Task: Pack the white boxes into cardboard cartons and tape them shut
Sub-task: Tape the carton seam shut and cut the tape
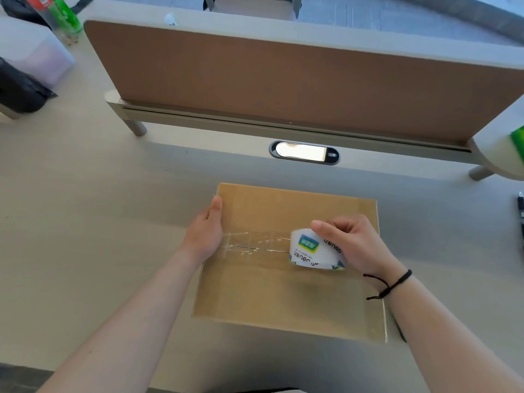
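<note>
A closed brown cardboard carton [283, 296] lies flat on the desk in front of me. A strip of clear tape [255, 245] runs along its centre seam from the left edge toward the middle. My left hand [205, 231] presses flat on the carton's left edge, over the tape's start. My right hand [351, 245] grips a roll of clear tape [312, 251] with a white, green and blue printed core, resting on the seam right of centre. No white boxes are visible.
A brown desk divider [283, 80] stands behind the carton, with an oval cable port [304, 153] below it. A black pen-like object [520, 214] lies at the right edge. A translucent bin [37, 58], dark bag [17, 92] and bottles [61, 18] sit far left.
</note>
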`<act>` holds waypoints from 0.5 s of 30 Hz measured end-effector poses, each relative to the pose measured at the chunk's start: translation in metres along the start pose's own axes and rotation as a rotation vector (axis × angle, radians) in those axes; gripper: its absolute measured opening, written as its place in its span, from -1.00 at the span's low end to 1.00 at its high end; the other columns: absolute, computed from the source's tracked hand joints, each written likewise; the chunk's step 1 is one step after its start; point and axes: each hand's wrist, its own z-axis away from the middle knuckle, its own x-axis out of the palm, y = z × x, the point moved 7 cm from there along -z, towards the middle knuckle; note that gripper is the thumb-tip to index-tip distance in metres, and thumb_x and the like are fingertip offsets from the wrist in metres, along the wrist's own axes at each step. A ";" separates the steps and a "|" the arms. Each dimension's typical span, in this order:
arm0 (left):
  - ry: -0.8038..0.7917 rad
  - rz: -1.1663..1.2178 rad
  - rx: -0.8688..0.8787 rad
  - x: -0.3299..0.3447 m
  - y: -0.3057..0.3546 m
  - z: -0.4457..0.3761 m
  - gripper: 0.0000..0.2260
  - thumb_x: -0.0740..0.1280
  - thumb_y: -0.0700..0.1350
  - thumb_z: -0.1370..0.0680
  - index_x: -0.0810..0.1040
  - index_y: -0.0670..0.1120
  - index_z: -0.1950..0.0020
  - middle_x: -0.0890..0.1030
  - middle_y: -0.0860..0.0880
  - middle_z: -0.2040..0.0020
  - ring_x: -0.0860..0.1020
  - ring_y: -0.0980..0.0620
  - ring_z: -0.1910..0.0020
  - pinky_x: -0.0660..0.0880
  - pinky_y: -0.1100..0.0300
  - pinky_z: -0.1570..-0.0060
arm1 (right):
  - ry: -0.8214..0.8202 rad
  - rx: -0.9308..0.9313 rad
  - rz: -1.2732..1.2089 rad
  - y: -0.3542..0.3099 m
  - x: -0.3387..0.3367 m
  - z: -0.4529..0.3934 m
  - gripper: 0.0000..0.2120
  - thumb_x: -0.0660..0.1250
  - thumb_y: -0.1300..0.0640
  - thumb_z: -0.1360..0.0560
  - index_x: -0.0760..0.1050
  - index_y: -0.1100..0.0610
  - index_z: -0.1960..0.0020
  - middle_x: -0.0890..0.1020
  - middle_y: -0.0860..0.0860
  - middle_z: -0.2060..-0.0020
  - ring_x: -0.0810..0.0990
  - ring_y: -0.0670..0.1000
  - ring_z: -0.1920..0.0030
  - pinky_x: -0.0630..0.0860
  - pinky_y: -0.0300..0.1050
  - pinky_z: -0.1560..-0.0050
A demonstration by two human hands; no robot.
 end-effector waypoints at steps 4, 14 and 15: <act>0.000 0.006 -0.025 0.000 -0.002 -0.001 -0.38 -0.02 0.35 -0.64 0.60 -0.02 -0.33 0.61 0.01 -0.29 0.50 -0.03 -0.33 0.35 -0.03 -0.43 | 0.017 -0.017 -0.094 0.013 0.003 0.002 -0.38 0.48 -0.35 -0.26 0.15 -0.01 0.50 0.18 -0.05 0.52 0.16 -0.01 0.47 0.06 -0.15 0.43; -0.028 -0.017 -0.035 -0.002 0.001 0.000 -0.30 -0.02 0.44 -0.58 0.56 -0.01 -0.39 0.60 0.04 -0.31 0.50 -0.03 -0.36 0.34 -0.08 -0.46 | 0.048 -0.200 0.251 -0.006 -0.028 0.010 -0.49 0.33 -0.23 -0.33 0.10 0.03 0.46 0.13 -0.12 0.51 0.12 -0.09 0.46 0.09 -0.14 0.43; -0.025 -0.021 -0.031 -0.003 0.001 0.000 -0.29 -0.02 0.45 -0.57 0.58 0.00 -0.37 0.61 0.04 -0.30 0.50 -0.03 -0.35 0.34 -0.08 -0.46 | 0.058 -0.231 0.340 -0.009 -0.037 0.013 -0.50 0.31 -0.22 -0.34 0.10 0.03 0.46 0.13 -0.11 0.53 0.12 -0.09 0.47 0.09 -0.13 0.43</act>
